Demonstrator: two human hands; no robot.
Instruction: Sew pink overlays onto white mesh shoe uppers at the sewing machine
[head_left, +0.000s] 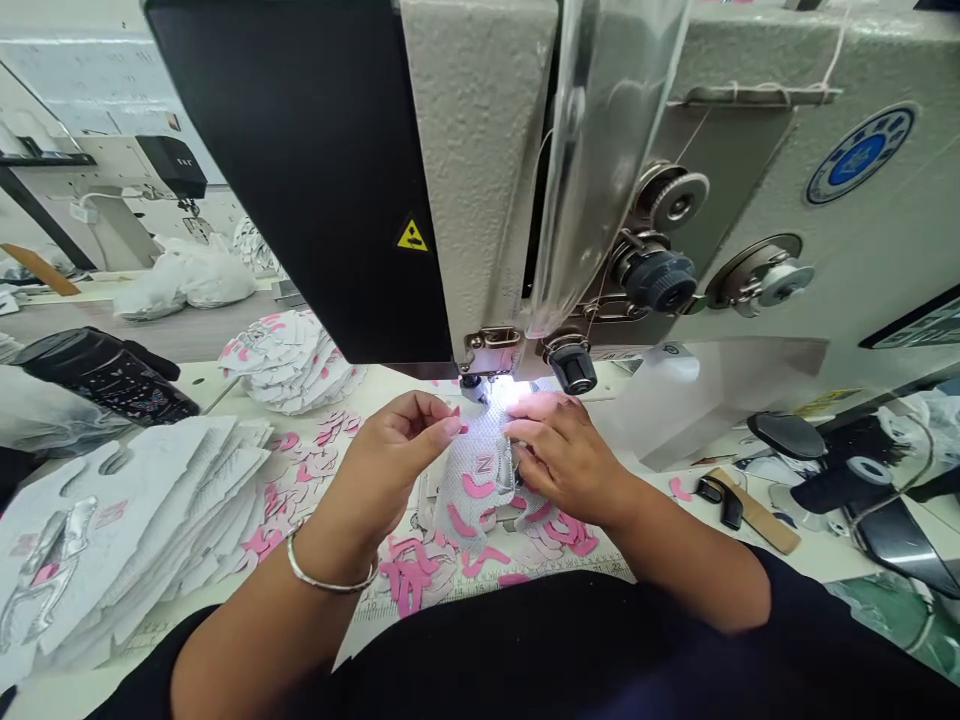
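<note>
A grey mesh shoe upper [472, 470] with pink curved overlays and a letter N lies under the lit sewing machine head [480, 180], its top edge close to the presser foot [474, 388]. My right hand [562, 450] rests on the mesh with the fingers closed on its edge. My left hand [397, 460] is raised just left of it, thumb and fingertips pinched on a small pink piece [463, 428]. Loose pink cut pieces [405, 570] lie below both hands. The needle is hidden by the glare and my fingers.
A tall stack of white cut panels [127, 520] lies at left, with a round pile of panels [289, 360] behind it. Behind those are white plastic bags [184, 280] and a second sewing machine [150, 180]. A wooden strip [754, 512] and black clips [720, 502] lie at right.
</note>
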